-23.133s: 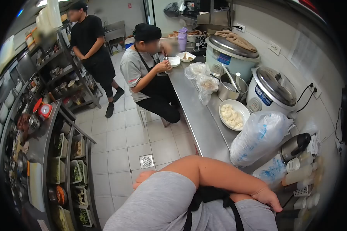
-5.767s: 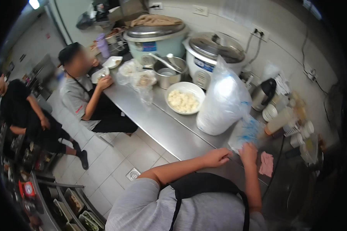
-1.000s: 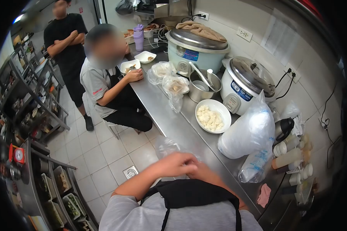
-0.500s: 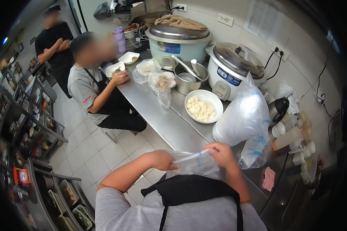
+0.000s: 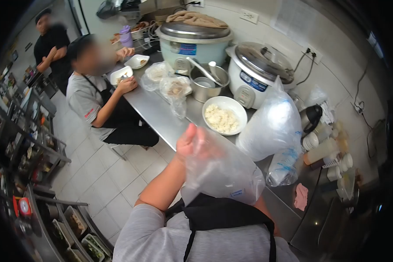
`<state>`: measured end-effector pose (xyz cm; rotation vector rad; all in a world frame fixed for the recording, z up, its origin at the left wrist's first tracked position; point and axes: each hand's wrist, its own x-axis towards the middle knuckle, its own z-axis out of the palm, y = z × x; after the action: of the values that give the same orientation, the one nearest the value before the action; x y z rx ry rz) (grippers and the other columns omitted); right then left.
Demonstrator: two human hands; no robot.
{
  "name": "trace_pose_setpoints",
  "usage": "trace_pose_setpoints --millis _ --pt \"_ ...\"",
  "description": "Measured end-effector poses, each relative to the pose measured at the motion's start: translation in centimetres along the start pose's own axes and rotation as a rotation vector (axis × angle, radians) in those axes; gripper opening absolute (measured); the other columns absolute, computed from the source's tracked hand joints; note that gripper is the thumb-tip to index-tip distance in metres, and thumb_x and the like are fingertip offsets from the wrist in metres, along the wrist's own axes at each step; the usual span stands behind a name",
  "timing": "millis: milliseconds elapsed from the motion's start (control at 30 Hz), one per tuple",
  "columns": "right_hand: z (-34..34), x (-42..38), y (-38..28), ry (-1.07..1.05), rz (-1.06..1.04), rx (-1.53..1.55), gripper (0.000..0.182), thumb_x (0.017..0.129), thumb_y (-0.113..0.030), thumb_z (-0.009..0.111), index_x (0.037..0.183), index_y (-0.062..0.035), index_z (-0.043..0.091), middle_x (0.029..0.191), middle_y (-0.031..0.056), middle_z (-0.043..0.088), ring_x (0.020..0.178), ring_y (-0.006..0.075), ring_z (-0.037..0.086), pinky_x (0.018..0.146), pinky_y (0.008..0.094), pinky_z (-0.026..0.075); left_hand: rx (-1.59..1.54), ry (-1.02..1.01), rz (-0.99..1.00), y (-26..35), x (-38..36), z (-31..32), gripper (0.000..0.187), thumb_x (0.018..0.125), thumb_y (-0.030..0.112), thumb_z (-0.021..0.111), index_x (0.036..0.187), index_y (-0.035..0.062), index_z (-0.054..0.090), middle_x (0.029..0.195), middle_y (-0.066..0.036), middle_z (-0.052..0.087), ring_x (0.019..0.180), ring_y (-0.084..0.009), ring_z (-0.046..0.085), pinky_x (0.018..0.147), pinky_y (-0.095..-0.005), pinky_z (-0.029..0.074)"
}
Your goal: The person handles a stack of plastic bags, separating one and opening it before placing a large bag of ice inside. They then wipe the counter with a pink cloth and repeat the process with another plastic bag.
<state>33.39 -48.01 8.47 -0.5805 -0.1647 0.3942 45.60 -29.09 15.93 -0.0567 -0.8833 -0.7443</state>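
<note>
A clear plastic bag [image 5: 225, 174] with small blue print hangs spread in front of my chest. My left hand [image 5: 193, 143] is closed on its upper left part, thumb up, with the fingers blurred and seen through the film. My right hand is hidden behind the bag; only a bit of my right forearm [image 5: 261, 204] shows below it. Just beyond the bag, a white bowl [image 5: 243, 126] of cooked rice [image 5: 222, 119] stands on the steel table [image 5: 150, 114]. Right of the bowl sits a large, full-looking plastic bag [image 5: 270, 126].
Two rice cookers [image 5: 192, 48] [image 5: 257, 74] stand along the wall, with a metal pot [image 5: 204, 92] holding utensils before them. Bagged food [image 5: 172, 87] lies left of it. A seated co-worker [image 5: 89, 96] eats at the table's far end. Bottles [image 5: 321, 152] and a pink cloth [image 5: 301, 196] are at right.
My left hand has risen and moved forward, lifting the plastic bag, which has spread wider. My right hand has dropped from sight behind it. The co-worker's far hand has lowered from the face.
</note>
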Motion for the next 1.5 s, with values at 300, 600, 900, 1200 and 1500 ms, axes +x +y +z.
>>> trace_pose_setpoints --millis 300,600,900,1200,1500 --pt "6.0 -2.2 -11.3 0.339 -0.759 -0.059 0.043 0.086 -0.039 0.036 0.114 -0.0073 0.044 0.108 0.0074 0.050 0.098 0.0219 0.048 0.083 0.0374 0.040 0.403 0.586 -0.138 -4.8 6.9 -2.5 0.052 0.082 0.001 0.041 0.130 0.0058 0.023 0.115 -0.002 0.044 0.076 -0.0097 0.052 0.066 -0.0222 0.044" --pt "-0.2 -0.4 -20.1 0.655 -0.429 -0.212 0.041 0.083 -0.047 0.037 0.107 -0.0158 0.049 0.083 -0.0057 0.054 0.054 0.0076 0.048 0.050 0.0236 0.044 0.116 0.329 -0.536 -7.3 23.1 -10.4 0.020 0.081 0.015 0.047 0.096 0.0021 0.052 0.081 -0.006 0.058 0.068 -0.0157 0.057 0.059 -0.0281 0.049" --pt "-2.7 -0.2 -18.9 0.534 -0.395 -0.140 0.049 0.083 -0.048 0.035 0.115 -0.0126 0.044 0.111 0.0028 0.050 0.098 0.0235 0.049 0.080 0.0385 0.041 -0.282 0.601 -0.748 -8.1 17.3 -15.4 0.022 0.085 0.017 0.037 0.083 0.0006 0.051 0.061 -0.005 0.052 0.040 -0.0093 0.049 0.031 -0.0169 0.041" --pt "-13.8 -1.8 -15.5 0.601 -0.251 -0.092 0.043 0.083 -0.038 0.040 0.114 -0.0076 0.045 0.107 0.0082 0.053 0.097 0.0240 0.050 0.082 0.0402 0.041 -0.325 0.759 -0.737 -9.7 9.3 -17.8 0.017 0.085 0.012 0.039 0.090 0.0018 0.052 0.058 -0.001 0.052 0.039 -0.0069 0.049 0.032 -0.0165 0.040" --pt "-17.0 -0.6 -13.3 0.733 -0.160 0.018 0.045 0.083 -0.040 0.038 0.117 -0.0105 0.041 0.112 0.0081 0.049 0.099 0.0258 0.049 0.081 0.0399 0.042 0.051 0.884 -0.539 -11.2 5.2 -17.9 0.042 0.084 0.012 0.044 0.124 0.0057 0.032 0.109 -0.006 0.050 0.092 -0.0125 0.053 0.076 -0.0278 0.047"
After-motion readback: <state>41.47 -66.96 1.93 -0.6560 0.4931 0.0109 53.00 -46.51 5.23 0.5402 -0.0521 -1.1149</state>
